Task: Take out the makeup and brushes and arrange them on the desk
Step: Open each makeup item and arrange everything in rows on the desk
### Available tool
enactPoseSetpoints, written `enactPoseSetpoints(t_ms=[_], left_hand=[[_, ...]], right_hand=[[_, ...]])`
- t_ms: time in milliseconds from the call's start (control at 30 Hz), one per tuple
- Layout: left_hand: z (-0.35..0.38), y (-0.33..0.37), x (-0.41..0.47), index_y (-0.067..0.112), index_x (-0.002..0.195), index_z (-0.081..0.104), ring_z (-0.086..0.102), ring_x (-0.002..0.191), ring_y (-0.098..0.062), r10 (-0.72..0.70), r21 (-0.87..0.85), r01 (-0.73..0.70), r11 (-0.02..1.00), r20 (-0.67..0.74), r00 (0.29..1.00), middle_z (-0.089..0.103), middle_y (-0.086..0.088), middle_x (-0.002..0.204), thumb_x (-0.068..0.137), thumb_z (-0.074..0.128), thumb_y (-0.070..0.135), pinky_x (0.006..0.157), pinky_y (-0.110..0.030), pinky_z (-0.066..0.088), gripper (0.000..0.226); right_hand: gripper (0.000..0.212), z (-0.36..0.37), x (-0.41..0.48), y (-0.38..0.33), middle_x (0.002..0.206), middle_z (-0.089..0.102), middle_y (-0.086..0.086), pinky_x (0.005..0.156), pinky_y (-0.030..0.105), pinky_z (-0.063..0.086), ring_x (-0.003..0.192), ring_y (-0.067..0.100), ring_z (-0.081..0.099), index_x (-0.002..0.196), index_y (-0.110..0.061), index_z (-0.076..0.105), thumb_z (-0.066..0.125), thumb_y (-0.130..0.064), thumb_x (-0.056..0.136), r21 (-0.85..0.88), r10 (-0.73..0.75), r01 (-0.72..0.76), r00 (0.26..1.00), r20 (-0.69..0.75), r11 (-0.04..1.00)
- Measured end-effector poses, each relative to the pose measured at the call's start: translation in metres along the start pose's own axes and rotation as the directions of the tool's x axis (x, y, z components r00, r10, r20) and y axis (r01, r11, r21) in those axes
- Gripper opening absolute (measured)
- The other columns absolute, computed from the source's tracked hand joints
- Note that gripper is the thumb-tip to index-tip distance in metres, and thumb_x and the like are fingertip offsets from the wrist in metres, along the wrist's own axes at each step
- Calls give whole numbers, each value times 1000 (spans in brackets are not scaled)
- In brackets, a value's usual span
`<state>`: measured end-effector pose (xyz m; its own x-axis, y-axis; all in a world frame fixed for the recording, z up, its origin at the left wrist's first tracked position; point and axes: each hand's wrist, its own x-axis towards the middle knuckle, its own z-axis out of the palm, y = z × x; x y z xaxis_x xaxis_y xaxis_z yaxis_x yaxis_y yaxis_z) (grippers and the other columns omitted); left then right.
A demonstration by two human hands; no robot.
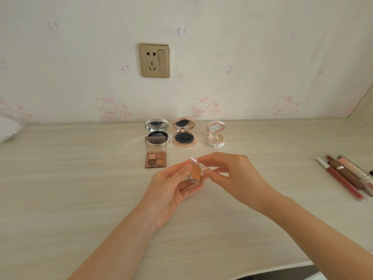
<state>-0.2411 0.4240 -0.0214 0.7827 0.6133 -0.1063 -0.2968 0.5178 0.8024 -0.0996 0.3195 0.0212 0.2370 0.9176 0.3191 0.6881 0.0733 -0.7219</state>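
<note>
A small clear case with an orange-brown pan, a single eyeshadow [196, 172], is held above the middle of the desk [80, 178]. My left hand [171, 186] grips its lower body from the left. My right hand [230, 172] pinches its clear lid from the right. Behind it lies an open four-colour eyeshadow palette [155, 157]. At the back stand three open compacts: a silver compact [157, 131], a rose-gold compact [183, 132] and a white compact [215, 134].
Several lip pencils and lip glosses [345, 175] lie side by side at the desk's right edge. A white soft thing [8, 128] sits at the far left. A wall socket [154, 60] is above the compacts. The desk's front edge runs at lower right.
</note>
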Motion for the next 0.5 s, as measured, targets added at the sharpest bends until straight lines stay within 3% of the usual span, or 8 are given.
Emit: enactPoseSetpoints(t_ms=[167, 300, 400, 500], left_hand=[[3, -2, -1, 4, 108, 69, 68, 99, -40, 36, 56, -35, 998, -14, 999, 70, -23, 107, 88, 60, 18, 78, -39, 58, 26], [8, -5, -5, 9, 113, 64, 73, 86, -30, 215, 338, -172, 925, -93, 972, 75, -14, 92, 90, 63, 14, 70, -28, 58, 23], [7, -9, -4, 22, 107, 67, 71, 78, -8, 402, 679, -216, 701, -127, 907, 75, 7, 79, 85, 70, 21, 69, -14, 52, 22], [4, -11, -6, 33, 104, 67, 64, 84, 2, 513, 893, -201, 404, -40, 857, 71, 18, 77, 82, 72, 32, 78, -15, 46, 22]], right_hand=[[18, 1, 3, 4, 94, 71, -15, 82, 20, 52, 90, 0, 65, 108, -24, 69, 59, -18, 94, -107, -18, 7, 995, -98, 994], [19, 0, 11, 10, 85, 70, -14, 75, 13, 51, 78, -3, 67, 106, -24, 68, 58, -13, 94, -101, 15, -25, 995, -103, 995], [21, 0, 17, 16, 82, 69, -16, 73, 8, 48, 74, -5, 66, 105, -26, 68, 55, -12, 95, -151, 43, -49, 998, -42, 987], [20, 2, 23, 20, 81, 70, -14, 72, 8, 47, 71, -5, 66, 103, -25, 68, 54, -13, 95, -201, 45, -39, 999, 24, 979]])
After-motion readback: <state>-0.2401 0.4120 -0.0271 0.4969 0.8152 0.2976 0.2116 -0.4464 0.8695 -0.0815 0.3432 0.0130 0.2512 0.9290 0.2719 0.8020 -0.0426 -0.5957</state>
